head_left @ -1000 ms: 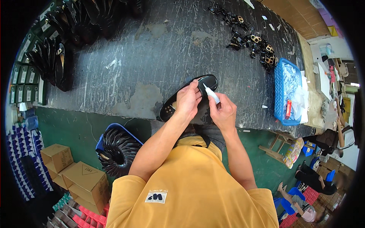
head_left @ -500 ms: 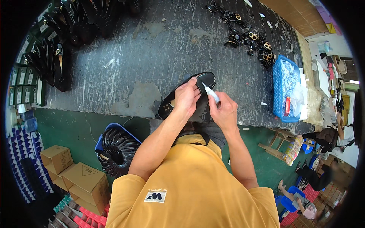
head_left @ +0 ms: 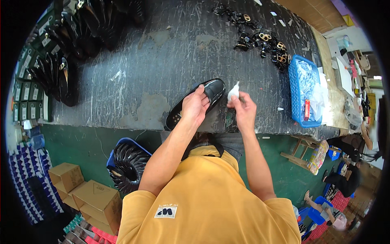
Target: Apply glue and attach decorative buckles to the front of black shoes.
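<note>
A glossy black shoe (head_left: 214, 88) lies slantwise near the table's front edge, toe up and to the right. My left hand (head_left: 196, 105) grips it, with fingers tucked into its opening and the thumb on top. To the right of the toe, my right hand (head_left: 244, 106) is closed round a small white squeeze bottle (head_left: 233, 93) with a narrow nozzle pointing up. The nozzle is apart from the shoe. Black straps with gold buckles (head_left: 265, 37) lie in a loose heap at the far right of the table.
A blue basket (head_left: 291, 93) of plastic packets stands at the right. Black shoes (head_left: 65, 81) are bunched at the far left, beside green boxes (head_left: 24, 91). Below the table edge are a blue tub of black shoes (head_left: 126, 164), cardboard boxes (head_left: 97, 197) and a wooden stool (head_left: 293, 158).
The white bottle has come off the shoe's upper and moved right, its nozzle swinging from up-left to upright. My left hand still holds the shoe.
</note>
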`<state>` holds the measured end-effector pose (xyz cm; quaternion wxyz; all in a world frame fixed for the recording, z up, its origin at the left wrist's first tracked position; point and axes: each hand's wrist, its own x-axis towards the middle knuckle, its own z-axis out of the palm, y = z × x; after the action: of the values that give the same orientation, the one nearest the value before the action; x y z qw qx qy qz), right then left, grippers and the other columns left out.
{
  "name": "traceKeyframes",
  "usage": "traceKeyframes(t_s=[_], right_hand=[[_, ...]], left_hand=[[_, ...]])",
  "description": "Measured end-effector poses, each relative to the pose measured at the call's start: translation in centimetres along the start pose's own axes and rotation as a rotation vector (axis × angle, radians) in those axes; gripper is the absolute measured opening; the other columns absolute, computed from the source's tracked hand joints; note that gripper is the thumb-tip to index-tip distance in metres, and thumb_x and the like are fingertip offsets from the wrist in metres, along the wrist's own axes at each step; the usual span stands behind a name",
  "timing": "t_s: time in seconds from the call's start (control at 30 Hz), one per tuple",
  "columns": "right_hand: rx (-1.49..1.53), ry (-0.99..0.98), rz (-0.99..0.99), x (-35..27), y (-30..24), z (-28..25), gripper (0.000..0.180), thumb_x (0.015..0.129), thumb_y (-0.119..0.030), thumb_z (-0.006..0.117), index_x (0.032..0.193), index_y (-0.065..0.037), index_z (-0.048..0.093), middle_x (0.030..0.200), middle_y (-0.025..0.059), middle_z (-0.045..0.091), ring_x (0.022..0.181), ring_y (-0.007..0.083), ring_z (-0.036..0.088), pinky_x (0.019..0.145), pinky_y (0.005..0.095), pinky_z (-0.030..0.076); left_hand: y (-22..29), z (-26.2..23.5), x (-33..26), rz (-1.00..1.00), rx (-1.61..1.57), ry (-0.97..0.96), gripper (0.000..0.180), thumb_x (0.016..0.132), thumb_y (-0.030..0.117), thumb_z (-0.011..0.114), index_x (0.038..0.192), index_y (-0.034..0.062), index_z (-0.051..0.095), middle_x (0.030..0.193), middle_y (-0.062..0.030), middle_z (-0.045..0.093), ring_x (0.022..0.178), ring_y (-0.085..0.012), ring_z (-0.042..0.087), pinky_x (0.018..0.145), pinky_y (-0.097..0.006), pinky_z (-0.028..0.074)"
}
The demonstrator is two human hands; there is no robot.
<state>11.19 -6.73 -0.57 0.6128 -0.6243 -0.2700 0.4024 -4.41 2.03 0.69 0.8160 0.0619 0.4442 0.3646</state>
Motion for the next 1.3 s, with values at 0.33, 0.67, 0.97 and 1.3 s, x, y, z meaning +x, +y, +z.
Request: traceKeyframes(t_s=[0.33,0.67,0.97,1.3], right_hand=[[-0.694,0.078,-0.541,8.4,-0.4,-2.7,0.020,0.084,-0.009,0.075,0.103,-0.004,0.070,0.102,0.0101,0.069,0.093,0.0278,0.064,0.085,0.0387,0.052],[-1.138,0.592,-0.418,19.7,-3.0,-6.3,0.022,0.089,-0.021,0.072,0.103,-0.004,0.071,0.111,0.0156,0.065,0.092,0.0333,0.070,0.078,0.0456,0.056],[-0.136,0.063,0.178,6.8,-3.3,-10.5,0.022,0.094,-0.022,0.069,0.104,-0.003,0.075,0.074,0.0145,0.071,0.066,0.0217,0.070,0.065,0.0346,0.055],[-0.978,0.317,-0.359,0.9,-1.4,-7.4,0.031,0.084,-0.022,0.080,0.113,-0.010,0.076,0.100,0.0053,0.068,0.088,0.0268,0.066,0.075,0.0422,0.054]], left_hand=[[-0.2,-1.0,1.5,-0.023,-0.018,-0.049,0.036,0.103,0.025,0.061,0.128,-0.0009,0.058,0.127,-0.0178,0.067,0.120,-0.0308,0.062,0.104,-0.042,0.045],[-0.1,-1.3,1.1,0.003,0.054,-0.009,0.041,0.104,0.027,0.060,0.132,-0.0028,0.054,0.134,-0.0191,0.062,0.128,-0.0315,0.056,0.114,-0.044,0.036],[0.0,-0.9,0.7,0.009,0.064,0.005,0.041,0.104,0.027,0.060,0.131,-0.0020,0.054,0.131,-0.0180,0.063,0.126,-0.0299,0.057,0.113,-0.043,0.036],[0.0,-1.4,1.3,0.008,0.075,0.003,0.035,0.104,0.026,0.061,0.126,-0.0007,0.057,0.128,-0.0175,0.064,0.122,-0.0281,0.059,0.110,-0.042,0.039]])
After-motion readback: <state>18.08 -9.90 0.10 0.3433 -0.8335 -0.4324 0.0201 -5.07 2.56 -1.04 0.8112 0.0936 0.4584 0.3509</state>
